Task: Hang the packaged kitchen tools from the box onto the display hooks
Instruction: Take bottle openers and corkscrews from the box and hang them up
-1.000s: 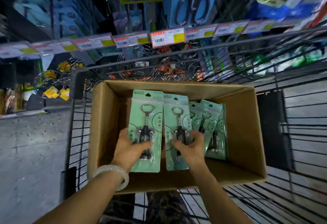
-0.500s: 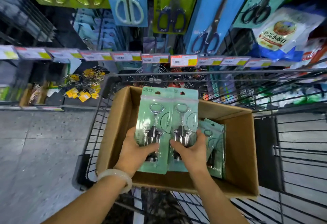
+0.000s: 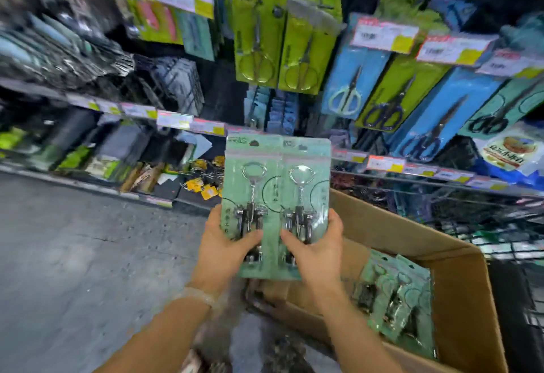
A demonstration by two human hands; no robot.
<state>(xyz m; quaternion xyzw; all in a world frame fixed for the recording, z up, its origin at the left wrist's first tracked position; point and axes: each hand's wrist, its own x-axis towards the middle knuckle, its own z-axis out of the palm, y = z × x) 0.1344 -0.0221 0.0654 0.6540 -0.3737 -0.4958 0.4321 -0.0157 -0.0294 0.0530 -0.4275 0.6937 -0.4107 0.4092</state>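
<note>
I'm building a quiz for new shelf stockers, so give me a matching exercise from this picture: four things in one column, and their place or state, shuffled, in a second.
Things:
1. left pale green carded corkscrew pack
2. right pale green carded corkscrew pack
3. brown cardboard box
4. lime green carded scissors packs

Places or states:
A. hanging on the display above
B. gripped by the right hand
C. low at the right, with more green packs inside
D. gripped by the left hand

Pairs: 1-D, 2-B, 3-C, 4-A
</note>
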